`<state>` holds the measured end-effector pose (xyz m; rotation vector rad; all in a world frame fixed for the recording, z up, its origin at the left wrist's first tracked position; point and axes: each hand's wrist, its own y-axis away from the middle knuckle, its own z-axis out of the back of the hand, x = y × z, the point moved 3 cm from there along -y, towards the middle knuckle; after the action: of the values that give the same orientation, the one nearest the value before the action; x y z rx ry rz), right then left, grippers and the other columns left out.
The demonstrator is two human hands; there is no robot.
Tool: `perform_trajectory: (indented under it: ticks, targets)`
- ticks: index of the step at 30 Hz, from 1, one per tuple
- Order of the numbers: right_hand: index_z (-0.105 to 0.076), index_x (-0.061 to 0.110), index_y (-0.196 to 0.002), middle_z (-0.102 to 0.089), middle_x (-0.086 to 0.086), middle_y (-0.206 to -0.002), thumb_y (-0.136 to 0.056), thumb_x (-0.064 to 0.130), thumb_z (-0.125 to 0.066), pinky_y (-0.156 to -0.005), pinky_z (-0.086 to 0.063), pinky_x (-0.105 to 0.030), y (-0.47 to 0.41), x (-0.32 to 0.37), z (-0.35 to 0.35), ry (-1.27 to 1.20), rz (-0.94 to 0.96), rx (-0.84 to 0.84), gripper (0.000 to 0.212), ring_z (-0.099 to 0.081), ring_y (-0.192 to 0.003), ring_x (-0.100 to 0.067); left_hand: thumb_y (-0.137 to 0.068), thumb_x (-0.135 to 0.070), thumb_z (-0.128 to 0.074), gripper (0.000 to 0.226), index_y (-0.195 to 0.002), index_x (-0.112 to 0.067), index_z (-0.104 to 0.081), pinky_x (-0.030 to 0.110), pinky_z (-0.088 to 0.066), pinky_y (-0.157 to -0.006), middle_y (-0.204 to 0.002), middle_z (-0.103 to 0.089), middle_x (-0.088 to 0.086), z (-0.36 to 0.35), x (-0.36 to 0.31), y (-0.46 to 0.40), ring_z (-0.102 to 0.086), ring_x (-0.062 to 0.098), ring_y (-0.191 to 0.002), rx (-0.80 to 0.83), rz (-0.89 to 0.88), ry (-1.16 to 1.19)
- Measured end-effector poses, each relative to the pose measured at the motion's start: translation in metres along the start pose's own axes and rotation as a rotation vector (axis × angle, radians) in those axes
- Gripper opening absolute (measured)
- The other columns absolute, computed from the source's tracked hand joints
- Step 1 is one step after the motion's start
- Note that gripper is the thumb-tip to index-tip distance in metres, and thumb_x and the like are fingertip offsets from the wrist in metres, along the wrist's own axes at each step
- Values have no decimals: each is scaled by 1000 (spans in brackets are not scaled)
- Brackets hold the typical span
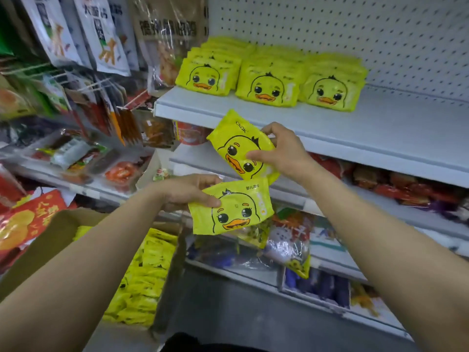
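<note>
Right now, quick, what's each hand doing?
Left hand: closed on the lower duck packet.
Right hand: closed on the upper duck packet, held tilted below the shelf.

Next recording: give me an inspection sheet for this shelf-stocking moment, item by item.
Surface: white shelf, partly stocked.
Job's things: tilted duck pack and lower duck pack in hand; three duck-pack rows on the shelf; more in the cardboard box.
Clutter: mixed snack bags on lower shelves.
Grips: right grip pinches the tilted duck pack; left grip holds the lower duck pack.
Cables: nothing seen.
Surroundings: pegboard back, hanging bags at left.
</note>
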<state>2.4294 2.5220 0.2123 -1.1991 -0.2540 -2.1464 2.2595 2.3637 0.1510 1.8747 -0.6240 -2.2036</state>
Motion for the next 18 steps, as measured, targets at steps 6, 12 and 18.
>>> perform_trajectory:
  ticks: [6,12,18]
  targets:
    - [-61,25,-104,-70,3,-101,-67,26,-89,-81,-58,-37,-1,5,116,-39,58,-200,46,-68,-97,-15,-82,-11,-74,23,-100,-18,-61,44,-51,-80,-107,-67,12,-15,-103,-45,-65,27,-94,-35,-108,-245]
    - [-63,27,-93,-75,-2,-94,-68,23,-87,-73,-59,-52,-15,1,208,-74,59,-443,35,-73,-84,-22,-86,-11,-70,19,-99,-20,-60,31,-53,-63,-104,-66,12,-5,-191,-108,-67,24,-86,-146,-232,-444]
    - [-66,30,-91,-75,3,-91,-56,40,-87,-73,-61,-49,-32,-7,268,-48,8,-665,42,-73,-83,-19,-80,-27,-77,48,-123,-29,-54,36,-50,-85,-131,-50,0,4,-246,-189,-50,18,-116,-142,-271,-637]
